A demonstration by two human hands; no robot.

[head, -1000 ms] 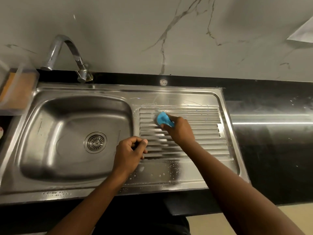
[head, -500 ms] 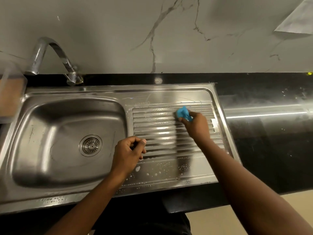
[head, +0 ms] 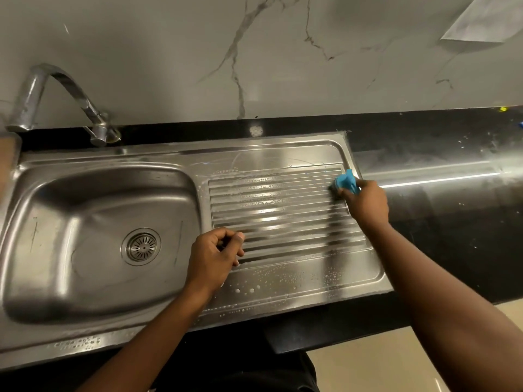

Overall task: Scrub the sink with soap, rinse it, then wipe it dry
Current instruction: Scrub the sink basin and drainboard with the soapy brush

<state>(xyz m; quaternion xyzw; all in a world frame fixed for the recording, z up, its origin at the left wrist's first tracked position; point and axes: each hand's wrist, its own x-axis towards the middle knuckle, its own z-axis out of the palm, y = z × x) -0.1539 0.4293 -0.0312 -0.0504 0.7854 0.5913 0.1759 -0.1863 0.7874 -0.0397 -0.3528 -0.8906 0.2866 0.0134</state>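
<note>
As the right hand (head: 368,203) slid right, sponge (head: 346,182) reached the drainboard (head: 283,219) edge.

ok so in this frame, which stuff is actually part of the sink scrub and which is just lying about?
In the job: blue scrubber, gripped by right hand; ribbed drainboard with suds; sink basin; faucet, for the rinse; left hand, resting on the drainboard.
Lying about: black countertop; white sheet on the wall; blurred orange thing at the left edge.
</note>
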